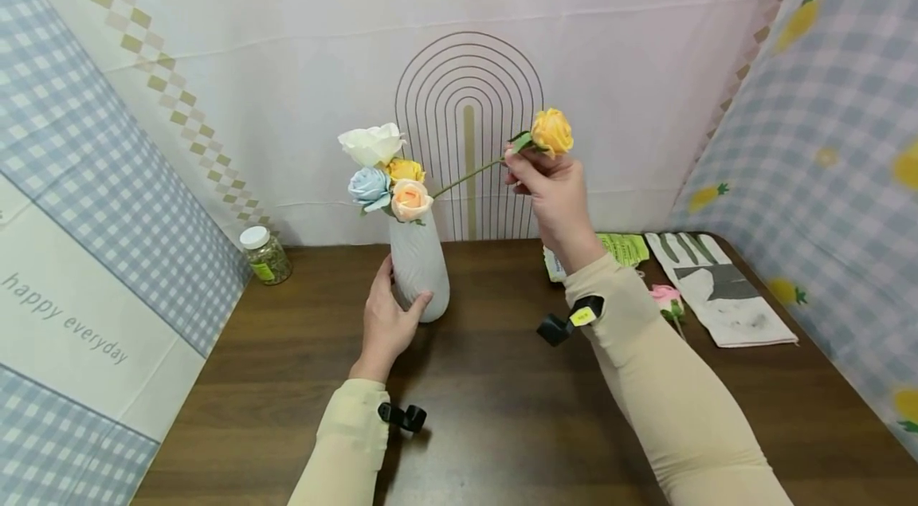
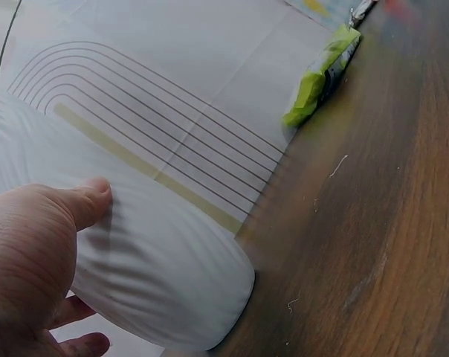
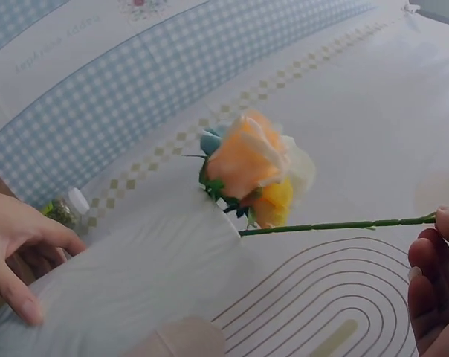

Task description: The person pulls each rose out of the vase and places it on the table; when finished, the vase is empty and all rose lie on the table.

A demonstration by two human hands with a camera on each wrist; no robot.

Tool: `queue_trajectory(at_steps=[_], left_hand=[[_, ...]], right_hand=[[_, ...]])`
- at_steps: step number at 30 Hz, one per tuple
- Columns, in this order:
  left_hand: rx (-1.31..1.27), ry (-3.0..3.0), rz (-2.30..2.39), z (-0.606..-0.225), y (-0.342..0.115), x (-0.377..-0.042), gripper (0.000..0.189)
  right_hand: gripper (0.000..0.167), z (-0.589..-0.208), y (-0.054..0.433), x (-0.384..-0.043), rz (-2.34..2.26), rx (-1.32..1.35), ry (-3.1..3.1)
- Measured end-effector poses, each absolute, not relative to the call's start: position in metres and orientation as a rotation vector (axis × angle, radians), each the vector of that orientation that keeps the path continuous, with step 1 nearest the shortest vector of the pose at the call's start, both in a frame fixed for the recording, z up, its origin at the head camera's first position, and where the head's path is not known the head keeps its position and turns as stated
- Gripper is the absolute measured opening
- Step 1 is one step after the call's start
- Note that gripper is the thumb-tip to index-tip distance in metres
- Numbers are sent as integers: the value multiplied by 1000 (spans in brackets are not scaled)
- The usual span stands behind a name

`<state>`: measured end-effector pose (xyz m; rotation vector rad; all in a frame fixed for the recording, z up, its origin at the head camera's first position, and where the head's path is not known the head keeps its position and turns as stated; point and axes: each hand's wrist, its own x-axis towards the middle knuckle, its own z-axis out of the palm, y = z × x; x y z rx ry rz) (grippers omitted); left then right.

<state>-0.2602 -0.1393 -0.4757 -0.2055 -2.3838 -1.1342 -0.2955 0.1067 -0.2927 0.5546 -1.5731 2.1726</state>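
Observation:
A ribbed white vase [image 1: 419, 263] leans slightly on the table, with my left hand [image 1: 390, 319] gripping its lower body, thumb across the front. Its mouth holds a white rose [image 1: 371, 144], a light blue rose [image 1: 369, 187], a peach rose [image 1: 412, 201] and a small yellow rose [image 1: 406, 170]. My right hand [image 1: 555, 191] pinches a larger yellow rose [image 1: 552, 131] by the stem just below its bloom. That green stem [image 3: 336, 226] slants down to the vase's mouth, its lower end hidden at the rim. In the left wrist view, thumb and fingertips wrap the vase [image 2: 165, 260].
A jar with a white lid [image 1: 265, 255] stands at the back left. Behind my right forearm lie a green packet [image 1: 622, 249] and a pink rose [image 1: 667, 297]. A grey and white cloth [image 1: 724, 291] lies at the right edge. Patterned fabric hangs around the table.

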Motion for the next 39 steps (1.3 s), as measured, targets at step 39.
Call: queue_trajectory(at_steps=[39], left_hand=[[-223,-2336,-1127,-483,-137,-258,89]], right_hand=[[29,-413,268,-240,1870,173,-2108]])
